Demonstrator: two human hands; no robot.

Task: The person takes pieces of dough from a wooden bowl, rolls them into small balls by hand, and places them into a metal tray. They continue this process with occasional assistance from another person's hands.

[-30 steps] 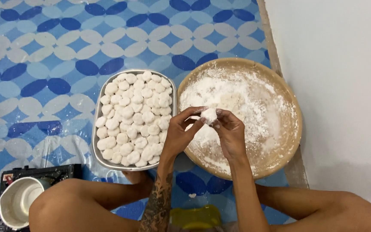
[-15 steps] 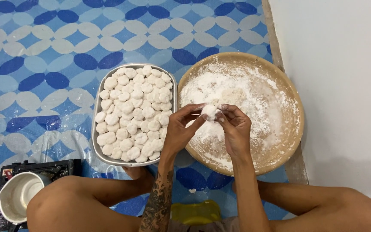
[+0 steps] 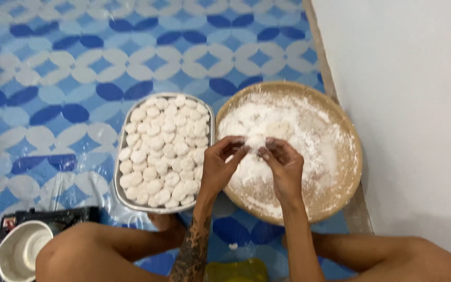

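Both hands meet over the near-left part of a round, shallow woven bamboo tray dusted with white flour (image 3: 340,130), which sits on the floor at the right of the scene, just beside a white wall (image 3: 413,104). The left hand (image 3: 220,167) has its fingers curled inward, fingertips pinched toward the right hand (image 3: 284,166), whose fingers are likewise bent and closed; between the two sets of fingertips sits a small white lump of floured dough (image 3: 254,142), gripped from both sides, though its outline blends into the flour beneath, so its exact shape cannot be told. The left forearm bears a dark tattoo. Just left of the woven tray, its rim touching or nearly touching it, lies a rectangular metal tray with rounded corners (image 3: 122,130), packed full with small round flattened white dough pieces (image 3: 163,151) in close rows. Both trays rest on a floor mat patterned in blue, white and pale grey interlocking ovals (image 3: 69,78). At the near left corner stands a white round bowl (image 3: 19,253) on a black flat object (image 3: 58,216), near the person's left knee. At the near edge, between the bare legs, a yellow-green object (image 3: 236,271) shows only in part, and a tiny white crumb (image 3: 232,246) lies on the mat just beyond it.
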